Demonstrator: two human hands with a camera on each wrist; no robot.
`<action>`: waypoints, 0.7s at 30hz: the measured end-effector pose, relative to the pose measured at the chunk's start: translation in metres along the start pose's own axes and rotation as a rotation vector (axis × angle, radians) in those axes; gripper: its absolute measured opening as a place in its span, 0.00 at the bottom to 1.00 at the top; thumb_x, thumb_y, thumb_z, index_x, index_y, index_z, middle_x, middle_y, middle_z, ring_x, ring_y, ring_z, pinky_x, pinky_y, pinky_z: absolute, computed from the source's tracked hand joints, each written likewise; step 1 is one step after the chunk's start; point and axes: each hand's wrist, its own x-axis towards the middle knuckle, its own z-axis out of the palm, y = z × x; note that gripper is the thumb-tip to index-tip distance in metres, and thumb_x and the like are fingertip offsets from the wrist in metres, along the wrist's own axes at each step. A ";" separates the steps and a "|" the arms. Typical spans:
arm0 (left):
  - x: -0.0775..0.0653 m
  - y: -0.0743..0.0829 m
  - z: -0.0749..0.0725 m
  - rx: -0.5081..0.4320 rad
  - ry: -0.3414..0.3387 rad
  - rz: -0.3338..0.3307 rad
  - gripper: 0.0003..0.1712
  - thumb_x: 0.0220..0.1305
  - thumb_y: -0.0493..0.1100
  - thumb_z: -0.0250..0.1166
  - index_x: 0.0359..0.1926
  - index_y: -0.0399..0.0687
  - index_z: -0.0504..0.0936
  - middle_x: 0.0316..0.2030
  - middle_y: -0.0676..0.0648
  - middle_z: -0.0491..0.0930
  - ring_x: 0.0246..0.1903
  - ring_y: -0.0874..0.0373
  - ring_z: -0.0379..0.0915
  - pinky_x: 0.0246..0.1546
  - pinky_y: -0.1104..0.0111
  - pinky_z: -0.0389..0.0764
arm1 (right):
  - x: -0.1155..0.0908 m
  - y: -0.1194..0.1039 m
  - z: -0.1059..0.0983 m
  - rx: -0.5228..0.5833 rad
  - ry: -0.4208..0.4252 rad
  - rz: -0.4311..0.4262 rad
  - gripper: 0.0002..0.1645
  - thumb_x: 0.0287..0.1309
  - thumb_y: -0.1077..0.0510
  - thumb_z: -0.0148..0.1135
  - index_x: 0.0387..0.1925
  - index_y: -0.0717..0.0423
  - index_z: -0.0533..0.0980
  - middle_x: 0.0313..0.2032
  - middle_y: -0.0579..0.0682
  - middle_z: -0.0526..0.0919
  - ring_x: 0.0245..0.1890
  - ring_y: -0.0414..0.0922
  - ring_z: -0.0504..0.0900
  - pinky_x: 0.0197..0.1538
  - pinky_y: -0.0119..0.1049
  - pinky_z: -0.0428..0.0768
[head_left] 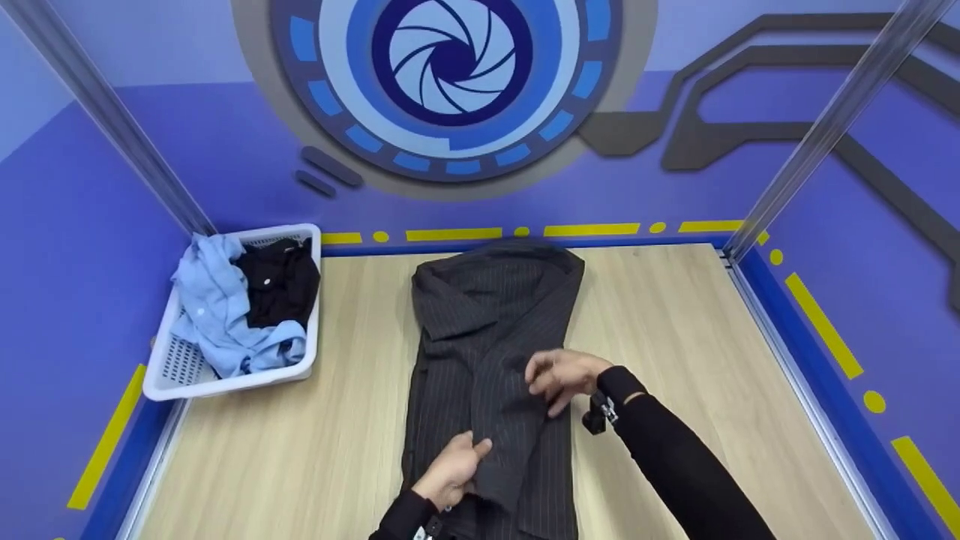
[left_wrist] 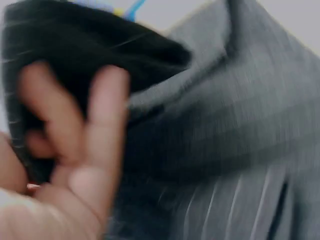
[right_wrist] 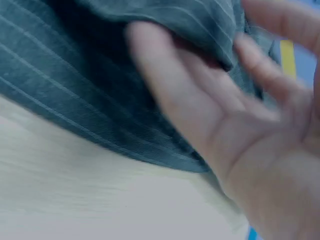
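A dark grey pinstriped garment (head_left: 450, 390) lies lengthwise on the wooden table, its sides folded inward. One sleeve (head_left: 499, 450) runs down its middle toward the near edge. My left hand (head_left: 455, 469) grips the sleeve's lower end, thumb on top and fingers beneath; in the left wrist view the fingers (left_wrist: 107, 115) lie against its dark inner side. Over the sleeve's right edge is my right hand (head_left: 566, 375), loosely bent. The right wrist view shows its fingertips (right_wrist: 147, 45) under a raised edge of striped cloth, with the thumb and another finger spread apart.
At the left stands a white plastic basket (head_left: 229, 386) holding a light blue garment (head_left: 217, 292) and a black one (head_left: 281, 281). Blue printed walls (head_left: 420, 210) enclose the wooden table (head_left: 660, 315) at the back and sides. Metal posts (head_left: 817, 154) rise at the back corners.
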 end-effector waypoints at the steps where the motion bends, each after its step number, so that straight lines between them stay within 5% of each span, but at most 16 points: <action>1: 0.002 -0.002 -0.001 -0.103 -0.017 0.003 0.29 0.75 0.41 0.46 0.68 0.25 0.52 0.48 0.39 0.77 0.43 0.54 0.80 0.45 0.60 0.81 | -0.001 0.002 0.000 0.014 -0.058 0.013 0.11 0.54 0.66 0.65 0.41 0.58 0.77 0.36 0.50 0.76 0.33 0.47 0.75 0.47 0.57 0.80; 5: 0.006 -0.008 -0.003 -0.399 -0.137 0.066 0.24 0.77 0.45 0.41 0.65 0.33 0.59 0.44 0.42 0.82 0.39 0.56 0.82 0.41 0.65 0.83 | -0.002 0.008 0.000 0.001 -0.236 0.023 0.10 0.60 0.62 0.62 0.43 0.56 0.82 0.46 0.47 0.78 0.49 0.46 0.73 0.58 0.58 0.73; 9: 0.005 -0.012 0.001 -0.442 -0.205 0.065 0.27 0.77 0.49 0.42 0.66 0.33 0.58 0.48 0.41 0.82 0.46 0.52 0.81 0.48 0.60 0.81 | -0.001 0.009 0.000 -0.013 -0.241 0.006 0.11 0.62 0.59 0.61 0.43 0.59 0.83 0.46 0.48 0.81 0.48 0.45 0.76 0.54 0.54 0.77; 11: 0.003 -0.015 0.005 -0.339 -0.174 0.034 0.30 0.76 0.47 0.45 0.67 0.29 0.54 0.47 0.40 0.81 0.44 0.51 0.82 0.45 0.57 0.82 | 0.000 0.007 0.001 -0.019 -0.191 -0.003 0.11 0.62 0.58 0.61 0.41 0.61 0.83 0.41 0.48 0.82 0.40 0.44 0.78 0.46 0.49 0.81; 15: -0.002 -0.017 0.012 0.018 -0.106 -0.061 0.31 0.72 0.40 0.52 0.63 0.20 0.52 0.35 0.32 0.81 0.28 0.48 0.84 0.30 0.56 0.84 | 0.001 0.005 0.003 -0.079 -0.054 -0.005 0.12 0.58 0.57 0.63 0.36 0.64 0.82 0.32 0.48 0.79 0.28 0.42 0.76 0.33 0.42 0.81; 18: -0.004 -0.013 0.016 0.262 -0.075 -0.108 0.30 0.68 0.35 0.57 0.59 0.16 0.55 0.30 0.23 0.77 0.18 0.45 0.82 0.21 0.57 0.83 | 0.001 0.006 0.005 -0.148 -0.009 0.021 0.14 0.58 0.55 0.64 0.37 0.63 0.82 0.33 0.49 0.78 0.29 0.43 0.76 0.33 0.43 0.82; 21: -0.006 -0.006 0.018 0.520 0.000 -0.081 0.28 0.62 0.31 0.62 0.56 0.16 0.61 0.26 0.28 0.77 0.13 0.48 0.80 0.16 0.62 0.81 | 0.001 0.008 0.006 -0.204 0.020 0.033 0.14 0.59 0.55 0.62 0.40 0.62 0.83 0.37 0.50 0.81 0.32 0.45 0.78 0.38 0.47 0.84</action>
